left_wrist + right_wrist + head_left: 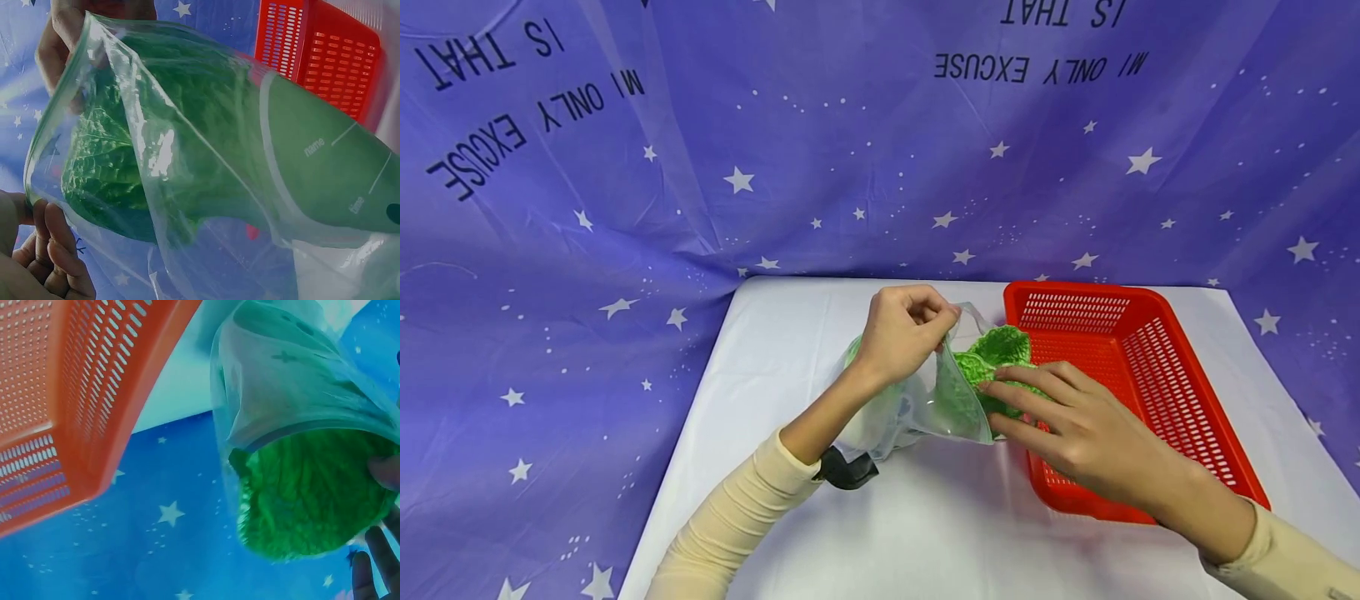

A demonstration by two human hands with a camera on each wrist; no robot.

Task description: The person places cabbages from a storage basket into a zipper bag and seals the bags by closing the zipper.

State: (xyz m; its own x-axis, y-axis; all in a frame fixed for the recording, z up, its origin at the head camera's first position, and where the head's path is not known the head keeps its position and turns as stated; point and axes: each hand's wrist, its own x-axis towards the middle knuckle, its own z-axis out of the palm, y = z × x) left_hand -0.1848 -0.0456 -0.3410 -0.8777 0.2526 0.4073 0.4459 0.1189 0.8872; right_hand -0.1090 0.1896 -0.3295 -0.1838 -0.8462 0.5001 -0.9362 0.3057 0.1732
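A clear zip bag (pixel 955 408), printed with "name" and "time" in the left wrist view, lies tilted with its mouth toward the right. Bright green, crinkled lettuce (pixel 1003 343) sits partly inside it and sticks out of the mouth. My left hand (pixel 898 333) pinches the far part of the bag's rim between thumb and fingertips. Reaching from the right, my right hand (pixel 1086 429) lays spread, slightly bent fingers on the lettuce. In the right wrist view its thumb (pixel 386 472) rests on the lettuce (pixel 306 500) just outside the rim.
A red perforated basket (pixel 1180 358) stands on the white-covered table (pixel 940 533), just right of the bag and partly beneath the right hand in view. A purple star-printed curtain (pixel 865 150) hangs behind the table. A black strap (pixel 848 469) shows at the left wrist.
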